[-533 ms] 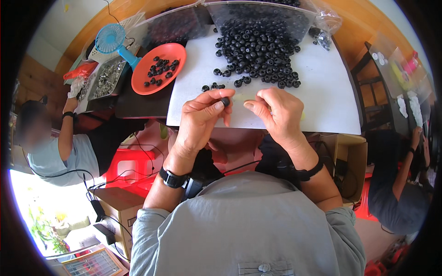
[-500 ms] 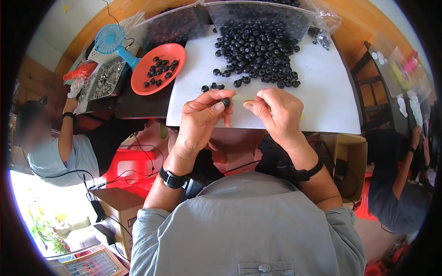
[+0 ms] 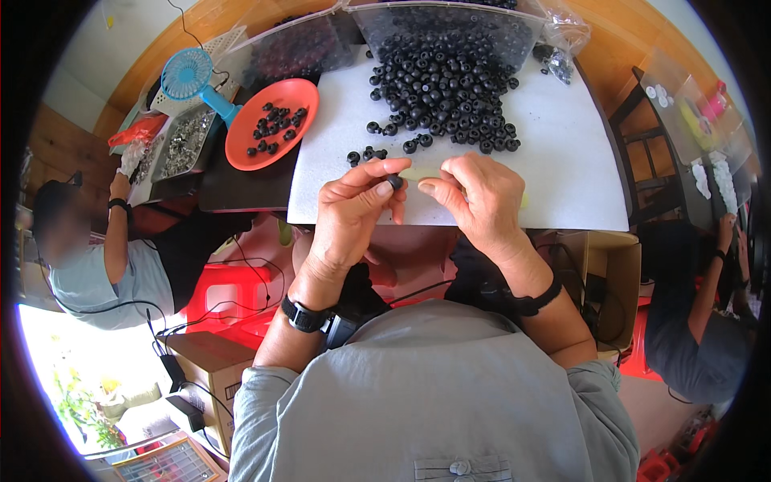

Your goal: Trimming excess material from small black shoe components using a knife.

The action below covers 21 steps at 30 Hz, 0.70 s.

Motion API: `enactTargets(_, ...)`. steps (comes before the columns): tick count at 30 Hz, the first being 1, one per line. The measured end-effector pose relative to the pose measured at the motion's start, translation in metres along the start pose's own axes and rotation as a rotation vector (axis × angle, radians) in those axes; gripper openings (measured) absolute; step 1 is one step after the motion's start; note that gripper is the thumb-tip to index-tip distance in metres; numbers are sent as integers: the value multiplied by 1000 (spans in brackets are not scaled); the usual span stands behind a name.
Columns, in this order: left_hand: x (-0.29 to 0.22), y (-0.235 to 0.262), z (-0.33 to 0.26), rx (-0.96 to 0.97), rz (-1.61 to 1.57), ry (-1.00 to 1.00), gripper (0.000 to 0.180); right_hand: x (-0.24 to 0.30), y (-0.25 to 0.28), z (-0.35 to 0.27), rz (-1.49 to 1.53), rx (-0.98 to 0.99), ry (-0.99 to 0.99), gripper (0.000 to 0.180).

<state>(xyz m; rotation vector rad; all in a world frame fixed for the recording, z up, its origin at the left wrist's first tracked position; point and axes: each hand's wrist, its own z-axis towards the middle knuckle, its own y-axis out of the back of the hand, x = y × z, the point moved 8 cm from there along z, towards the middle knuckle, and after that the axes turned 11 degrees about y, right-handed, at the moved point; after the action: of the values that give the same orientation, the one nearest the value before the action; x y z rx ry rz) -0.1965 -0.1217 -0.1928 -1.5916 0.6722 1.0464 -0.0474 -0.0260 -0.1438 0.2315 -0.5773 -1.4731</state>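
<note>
White board (image 3: 562,185) over a dark table (image 3: 241,189). Heaped with black rubber rings (image 3: 446,80). Beside it, orange dish (image 3: 271,112).

Brown cardboard boxes (image 3: 210,365) (image 3: 604,277) on floor; clear bags (image 3: 562,36) at table's back.

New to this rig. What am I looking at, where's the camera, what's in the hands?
There is no machine here: a person works with two bare hands. The camera is a wide fisheye worn on the person's head and looks down, so straight edges bend near the rim and the forearms come in from below. The left hand pinches a small black ring-shaped part between thumb and fingers. The right hand sits beside it, fingertips pointing toward the part; whether it holds anything cannot be told. Ahead lies a white board with a pile of black parts on it. To the left are an orange dish holding a few more parts and a blue handheld fan. Other people sit at both sides.
</note>
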Motion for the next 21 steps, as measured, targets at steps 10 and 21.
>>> enactTargets(10,4,3,0,-22,-27,5,27,0,0,-1,14,9,-4,33)
enactTargets(21,3,-2,-1,-28,-25,-17,27,1,1,0,5,1,9,33)
